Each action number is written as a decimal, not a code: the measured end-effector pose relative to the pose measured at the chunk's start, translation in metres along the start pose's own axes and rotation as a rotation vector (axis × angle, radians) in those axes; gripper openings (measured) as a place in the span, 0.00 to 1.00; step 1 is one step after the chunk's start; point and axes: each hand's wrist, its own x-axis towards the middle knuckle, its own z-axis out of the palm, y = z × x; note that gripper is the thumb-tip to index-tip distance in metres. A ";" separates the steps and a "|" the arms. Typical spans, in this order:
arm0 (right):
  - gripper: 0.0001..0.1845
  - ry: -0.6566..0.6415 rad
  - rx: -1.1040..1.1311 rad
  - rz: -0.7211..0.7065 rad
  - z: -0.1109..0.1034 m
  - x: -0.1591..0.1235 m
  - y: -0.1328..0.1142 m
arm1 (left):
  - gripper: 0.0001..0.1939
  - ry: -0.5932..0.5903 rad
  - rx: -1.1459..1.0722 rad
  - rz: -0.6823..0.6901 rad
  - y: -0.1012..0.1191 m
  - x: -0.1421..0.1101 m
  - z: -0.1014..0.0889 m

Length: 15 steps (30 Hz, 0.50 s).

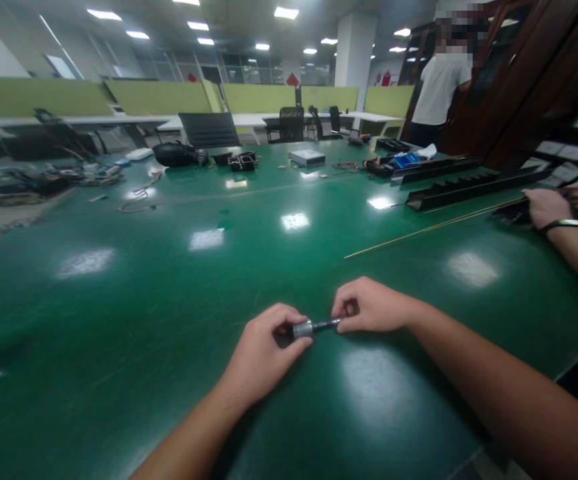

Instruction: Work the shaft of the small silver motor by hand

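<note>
Over the glossy green worktop (169,287), toward its near edge, I have my left fingers (301,346) clamped on a silver metal cylinder (303,329) and my right fingers (349,325) pinching the slim black rod (323,325) extending from it, a two-handed hold where any adjustment calls for steady alignment.

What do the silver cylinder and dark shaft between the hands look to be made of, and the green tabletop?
Silver cylinder: probably bare metal, given its grey sheen.
Dark shaft: black and slightly glossy; coated metal or plastic, I can't tell.
Green tabletop: smooth, glossy sheet, perhaps vinyl or rubber; it mirrors the ceiling lights.
</note>
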 end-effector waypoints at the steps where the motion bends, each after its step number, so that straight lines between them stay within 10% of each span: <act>1: 0.10 -0.005 0.005 0.005 -0.001 0.000 0.001 | 0.08 0.001 0.002 0.000 0.000 0.000 0.000; 15: 0.13 -0.070 0.036 0.057 -0.018 -0.005 0.013 | 0.07 0.000 0.018 0.002 0.005 0.000 -0.003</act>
